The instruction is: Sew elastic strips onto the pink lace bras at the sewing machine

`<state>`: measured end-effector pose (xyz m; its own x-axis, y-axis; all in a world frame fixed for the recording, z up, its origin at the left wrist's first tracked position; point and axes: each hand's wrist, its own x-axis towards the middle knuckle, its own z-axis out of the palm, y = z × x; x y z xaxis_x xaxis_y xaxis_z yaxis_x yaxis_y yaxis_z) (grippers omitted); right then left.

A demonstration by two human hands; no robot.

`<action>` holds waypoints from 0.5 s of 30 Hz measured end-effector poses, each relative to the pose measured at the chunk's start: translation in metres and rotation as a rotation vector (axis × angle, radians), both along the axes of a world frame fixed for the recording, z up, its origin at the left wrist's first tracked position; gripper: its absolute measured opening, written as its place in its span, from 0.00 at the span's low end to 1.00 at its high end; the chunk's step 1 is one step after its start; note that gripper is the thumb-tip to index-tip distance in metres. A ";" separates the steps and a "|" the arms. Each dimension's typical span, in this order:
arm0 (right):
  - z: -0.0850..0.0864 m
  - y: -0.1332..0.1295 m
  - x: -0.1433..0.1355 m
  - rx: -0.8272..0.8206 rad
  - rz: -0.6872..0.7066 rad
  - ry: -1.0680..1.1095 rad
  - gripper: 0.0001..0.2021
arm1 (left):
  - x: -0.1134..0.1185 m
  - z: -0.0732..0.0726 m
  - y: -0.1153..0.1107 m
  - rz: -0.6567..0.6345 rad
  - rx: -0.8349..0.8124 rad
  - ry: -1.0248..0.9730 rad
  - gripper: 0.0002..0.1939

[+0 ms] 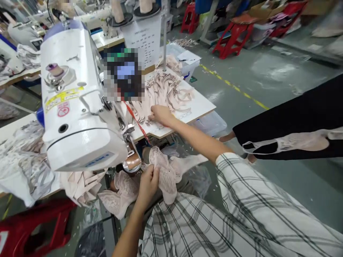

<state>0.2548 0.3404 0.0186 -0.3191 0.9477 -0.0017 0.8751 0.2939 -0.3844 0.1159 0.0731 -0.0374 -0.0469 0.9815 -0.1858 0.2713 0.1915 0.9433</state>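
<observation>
Pinched between the thumb and fingers of my left hand (149, 182) is a pale pink lace garment (167, 175), which hangs over my lap below the sewing machine's arm. My right hand (161, 116) reaches over the white table (199, 109), its fingers closed at the front edge of a pile of pale pink fabric strips (163, 89). What those fingers hold, if anything, is too small to make out. The white sewing machine (80, 96) stands to the left of both hands. Another lace piece (120, 192) hangs left of my left hand.
A red ribbon (136, 121) hangs beside the machine. Pale garments (26, 160) lie heaped at the left, above a red stool (40, 228). Plastic bins (184, 59) stand behind the table. At the right is a person's black-clothed leg (289, 114) with a lace garment against it.
</observation>
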 end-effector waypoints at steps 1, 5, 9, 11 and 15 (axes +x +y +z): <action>-0.002 0.010 -0.006 -0.019 0.001 0.007 0.12 | 0.000 0.003 -0.003 0.010 0.001 0.025 0.18; -0.004 0.025 0.001 -0.031 0.016 0.084 0.08 | 0.000 0.021 -0.011 0.048 0.064 0.177 0.12; 0.002 -0.001 0.027 -0.395 -0.028 0.754 0.07 | -0.004 0.051 -0.018 -0.006 0.352 0.422 0.18; 0.004 -0.032 0.032 -0.673 -0.026 1.080 0.10 | -0.013 0.064 -0.020 -0.025 0.489 0.585 0.18; 0.003 -0.105 0.017 -0.930 0.151 1.239 0.17 | -0.039 0.075 -0.020 0.103 0.408 0.827 0.18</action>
